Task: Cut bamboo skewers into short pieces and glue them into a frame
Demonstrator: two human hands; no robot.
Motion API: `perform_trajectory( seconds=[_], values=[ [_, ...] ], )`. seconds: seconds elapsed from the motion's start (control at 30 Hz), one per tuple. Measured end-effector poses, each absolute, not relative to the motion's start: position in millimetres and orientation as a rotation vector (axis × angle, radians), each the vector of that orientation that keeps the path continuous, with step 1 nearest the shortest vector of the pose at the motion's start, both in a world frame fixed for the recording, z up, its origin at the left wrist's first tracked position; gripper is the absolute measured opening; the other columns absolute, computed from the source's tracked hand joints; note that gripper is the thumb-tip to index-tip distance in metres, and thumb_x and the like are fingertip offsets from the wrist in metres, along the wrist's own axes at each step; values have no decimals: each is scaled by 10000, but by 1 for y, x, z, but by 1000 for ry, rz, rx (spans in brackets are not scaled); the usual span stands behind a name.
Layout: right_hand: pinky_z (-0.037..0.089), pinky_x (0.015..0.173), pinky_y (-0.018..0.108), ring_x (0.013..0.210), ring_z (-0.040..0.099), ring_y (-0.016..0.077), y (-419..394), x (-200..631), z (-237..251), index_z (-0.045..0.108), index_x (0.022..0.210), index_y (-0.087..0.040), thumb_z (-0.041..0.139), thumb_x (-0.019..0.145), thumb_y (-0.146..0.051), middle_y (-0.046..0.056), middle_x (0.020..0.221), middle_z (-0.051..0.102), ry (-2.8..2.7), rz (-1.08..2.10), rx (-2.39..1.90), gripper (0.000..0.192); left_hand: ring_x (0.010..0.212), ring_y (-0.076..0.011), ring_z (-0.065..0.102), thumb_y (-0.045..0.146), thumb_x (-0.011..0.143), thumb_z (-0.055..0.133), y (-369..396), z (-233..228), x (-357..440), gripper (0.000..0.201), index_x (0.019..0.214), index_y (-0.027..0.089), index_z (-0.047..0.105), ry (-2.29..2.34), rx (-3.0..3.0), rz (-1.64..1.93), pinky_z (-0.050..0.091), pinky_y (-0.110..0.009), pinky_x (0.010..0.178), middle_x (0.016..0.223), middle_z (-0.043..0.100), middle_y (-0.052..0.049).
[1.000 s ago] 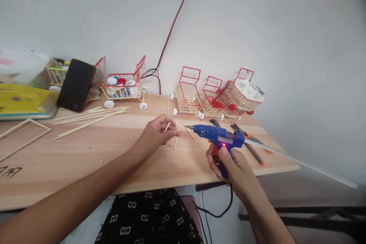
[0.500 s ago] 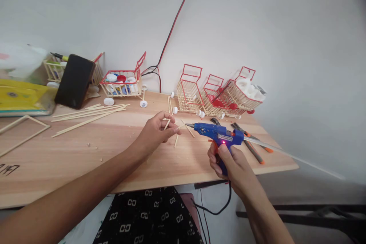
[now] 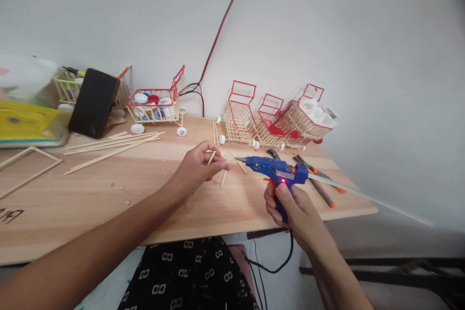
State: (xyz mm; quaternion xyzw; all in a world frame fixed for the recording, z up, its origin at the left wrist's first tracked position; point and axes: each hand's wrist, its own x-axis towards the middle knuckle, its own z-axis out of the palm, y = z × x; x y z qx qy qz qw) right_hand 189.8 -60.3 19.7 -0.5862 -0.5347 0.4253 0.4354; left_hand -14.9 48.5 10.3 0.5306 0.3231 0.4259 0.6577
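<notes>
Nearest the camera, the right hand (image 3: 290, 206) is closed around the grip of a blue glue gun (image 3: 276, 170), thumb up beside a small red light on its body. A clear glue stick (image 3: 366, 197) runs out of the back of the gun to the right, past the edge of the bench (image 3: 109, 198), and a black cord hangs down from the handle. The gun's nozzle points left, its tip just beside the left hand (image 3: 198, 168).

The left hand hovers low over the bench with its fingers pinched on a short wooden stick (image 3: 211, 157), which is tilted and pokes out between the fingertips. A few more short sticks (image 3: 224, 178) lie loose on the wood just right of that hand.

Behind the gun, two orange-handled tools (image 3: 319, 181) lie on the bench. Farther left, a bundle of long sticks (image 3: 112, 144) lies flat, and a thin stick frame (image 3: 29, 167) sits near the left edge.

Along the wall stand small stick carts with red rims (image 3: 276, 118), three close together on the right, and another cart (image 3: 154, 106) holding bottle caps. A dark phone (image 3: 93, 102) leans at the far left beside a yellow box (image 3: 27, 126). A red wire (image 3: 221, 26) climbs the wall.
</notes>
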Motion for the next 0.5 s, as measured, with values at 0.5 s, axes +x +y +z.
perform_trajectory(
  seconds=[0.5],
  values=[
    [223, 422, 219, 442, 331, 66, -60, 189, 21, 415, 676, -191, 423, 914, -549, -50, 534, 367, -1355, 1051, -1444, 429, 439, -33, 335, 237, 677, 736, 49, 8, -15, 315, 810, 190, 454, 725, 1188, 971, 209, -184, 428, 621, 584, 43]
  ],
)
